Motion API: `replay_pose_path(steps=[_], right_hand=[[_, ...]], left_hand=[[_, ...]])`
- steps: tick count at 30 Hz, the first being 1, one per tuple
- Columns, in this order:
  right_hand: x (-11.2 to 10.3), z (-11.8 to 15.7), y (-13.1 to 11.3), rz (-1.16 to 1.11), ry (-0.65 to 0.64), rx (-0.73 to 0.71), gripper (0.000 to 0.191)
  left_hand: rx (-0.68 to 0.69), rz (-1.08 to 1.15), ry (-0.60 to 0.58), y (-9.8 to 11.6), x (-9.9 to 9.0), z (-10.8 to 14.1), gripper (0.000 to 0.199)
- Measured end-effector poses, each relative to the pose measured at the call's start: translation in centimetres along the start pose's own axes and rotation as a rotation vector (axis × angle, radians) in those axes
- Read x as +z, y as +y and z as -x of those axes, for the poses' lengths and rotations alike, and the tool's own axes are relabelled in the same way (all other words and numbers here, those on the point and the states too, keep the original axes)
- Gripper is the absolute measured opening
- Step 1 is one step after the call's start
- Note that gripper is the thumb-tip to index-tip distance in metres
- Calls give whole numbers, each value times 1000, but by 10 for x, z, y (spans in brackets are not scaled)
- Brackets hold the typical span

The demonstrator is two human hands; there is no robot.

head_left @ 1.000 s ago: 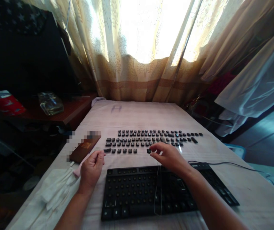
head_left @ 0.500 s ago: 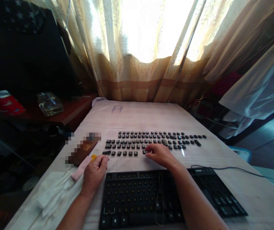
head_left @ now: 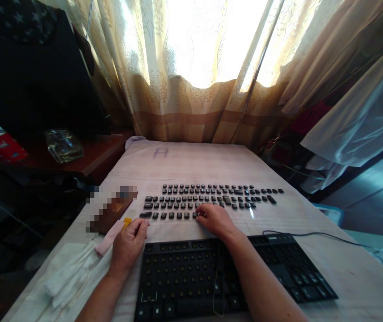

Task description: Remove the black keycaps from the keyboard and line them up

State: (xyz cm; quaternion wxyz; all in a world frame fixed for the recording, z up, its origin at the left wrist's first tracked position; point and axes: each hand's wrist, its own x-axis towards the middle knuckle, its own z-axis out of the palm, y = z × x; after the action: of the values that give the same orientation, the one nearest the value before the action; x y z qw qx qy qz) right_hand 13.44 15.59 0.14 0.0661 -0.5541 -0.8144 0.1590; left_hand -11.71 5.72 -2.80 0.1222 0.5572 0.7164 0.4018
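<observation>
Rows of loose black keycaps lie on the cloth-covered table. My right hand is closed at the right end of the nearest row, thumb and fingertips pinching a single keycap that rests on the cloth beside its neighbour. Below my wrist is a black keyboard, most of its key positions bare, with some keys still fitted at the bottom and right. A thin wire loop lies across it. My left hand is loosely curled near the keyboard's upper left corner; whatever its fingers may hold is hidden.
Left of my left hand lie a pink cloth, white cloths and a brown object, partly blurred out. A glass jar stands on the wooden desk. The keyboard cable runs off to the right.
My right hand has slid a keycap left, closing the gap to the others in the nearest row. My left hand stays curled in place. The view has turned slightly right.
</observation>
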Motion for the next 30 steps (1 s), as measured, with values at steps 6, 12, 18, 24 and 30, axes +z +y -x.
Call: replay_pose_path(steps=[6, 12, 18, 24, 30], right_hand=[[0, -1, 0, 9, -22, 17, 22], [1, -1, 0, 26, -15, 10, 22], [2, -1, 0, 25, -6, 9, 23], [1, 0, -1, 20, -14, 10, 22], [2, 0, -1, 13, -4, 1, 22]], left_hand=[[-23, 3, -9, -2, 1, 0, 38], [-19, -8, -16, -2, 0, 1, 37], [-35, 4, -14, -3, 1, 0, 39], [-25, 3, -11, -1, 1, 0, 40], [-16, -1, -3, -2, 2, 0, 38]])
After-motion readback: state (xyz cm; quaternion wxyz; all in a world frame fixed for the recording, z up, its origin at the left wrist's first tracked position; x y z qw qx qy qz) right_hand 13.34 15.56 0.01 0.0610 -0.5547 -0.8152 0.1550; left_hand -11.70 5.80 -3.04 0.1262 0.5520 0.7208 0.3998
